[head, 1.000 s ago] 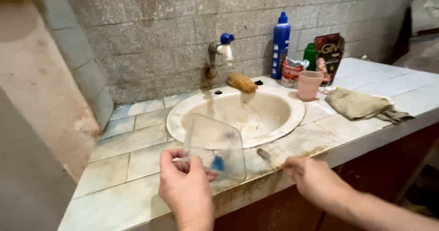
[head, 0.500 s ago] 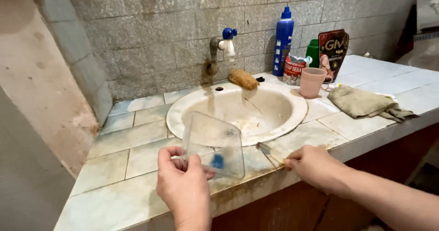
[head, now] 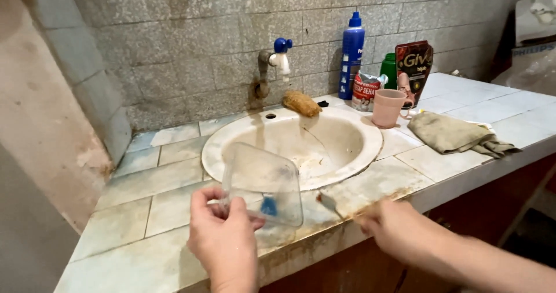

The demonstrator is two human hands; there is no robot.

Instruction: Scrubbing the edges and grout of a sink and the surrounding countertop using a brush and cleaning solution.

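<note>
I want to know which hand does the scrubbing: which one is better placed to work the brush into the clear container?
Probably the right. The right hand grips a small brush whose head points toward the clear plastic container. The left hand is occupied holding that container tilted over the tiled counter.

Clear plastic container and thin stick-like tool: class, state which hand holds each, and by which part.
The left hand grips the clear square plastic container at its lower left corner. The right hand pinches the thin stick-like tool by its near end.
</note>
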